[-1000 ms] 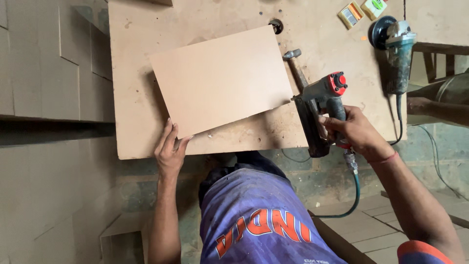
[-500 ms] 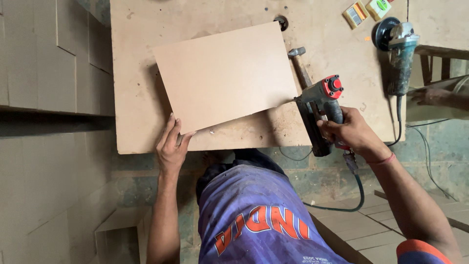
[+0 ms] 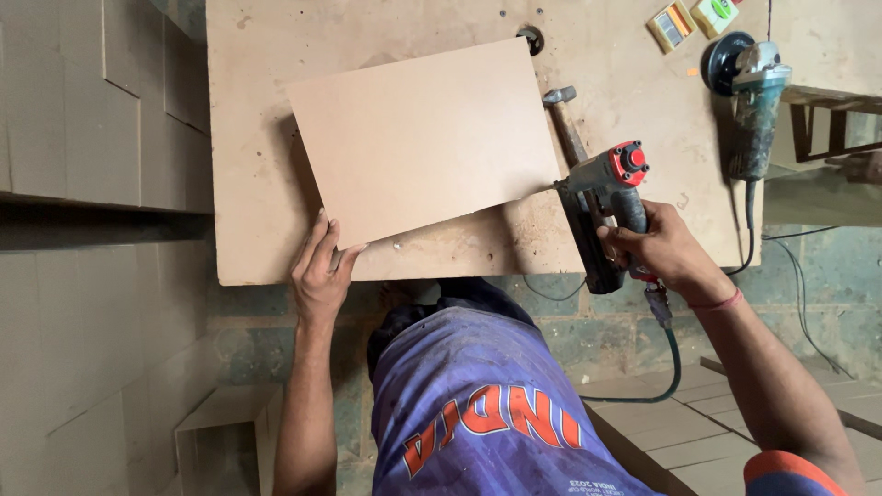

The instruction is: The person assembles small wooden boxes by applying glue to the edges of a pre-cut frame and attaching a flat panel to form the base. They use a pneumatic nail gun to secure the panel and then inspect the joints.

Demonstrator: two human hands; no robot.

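A tan rectangular fibreboard panel (image 3: 423, 138) lies tilted on a larger board workbench (image 3: 257, 110). My left hand (image 3: 322, 271) presses on the panel's near left corner, fingers spread over its edge. My right hand (image 3: 657, 248) grips the handle of a grey nail gun (image 3: 602, 197) with a red cap. The gun's nose touches the panel's right corner. An air hose (image 3: 666, 340) hangs from the gun's handle below the bench edge.
A hammer (image 3: 565, 124) lies on the bench just beyond the nail gun. An angle grinder (image 3: 749, 92) rests at the right edge, its cord hanging down. Two small boxes (image 3: 684, 20) sit at the far right. Stacked boards stand at left (image 3: 92, 138).
The view has shifted slightly. Both hands stay where they were, the left on the panel corner and the right holding the nail gun against the panel edge.
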